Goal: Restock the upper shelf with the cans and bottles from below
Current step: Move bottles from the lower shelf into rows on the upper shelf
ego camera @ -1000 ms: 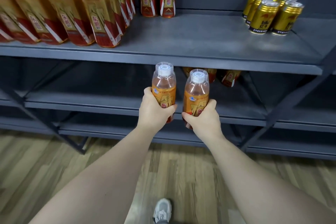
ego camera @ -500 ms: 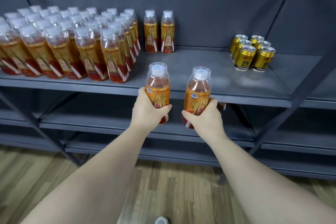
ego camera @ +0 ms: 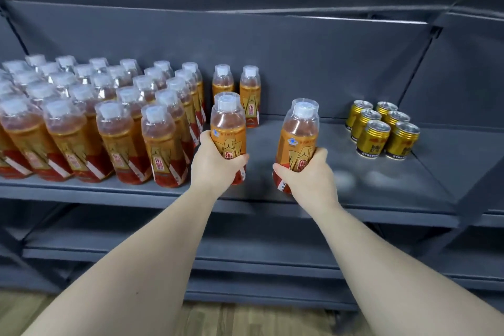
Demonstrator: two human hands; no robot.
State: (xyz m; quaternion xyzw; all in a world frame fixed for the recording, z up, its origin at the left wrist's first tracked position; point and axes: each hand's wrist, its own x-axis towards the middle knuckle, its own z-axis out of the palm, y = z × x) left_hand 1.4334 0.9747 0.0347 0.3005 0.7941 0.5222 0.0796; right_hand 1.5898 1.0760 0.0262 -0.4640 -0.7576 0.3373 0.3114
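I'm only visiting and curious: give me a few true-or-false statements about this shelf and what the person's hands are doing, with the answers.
1. The left hand grips the left bottle, and the right hand grips the right bottle. True.
2. The cans stand left of the bottle group. False: they stand towards the right end of the shelf.
3. Both held bottles have red caps. False: the caps are white.
4. A back pair of bottles stands apart from the bottle group, behind the left bottle. True.
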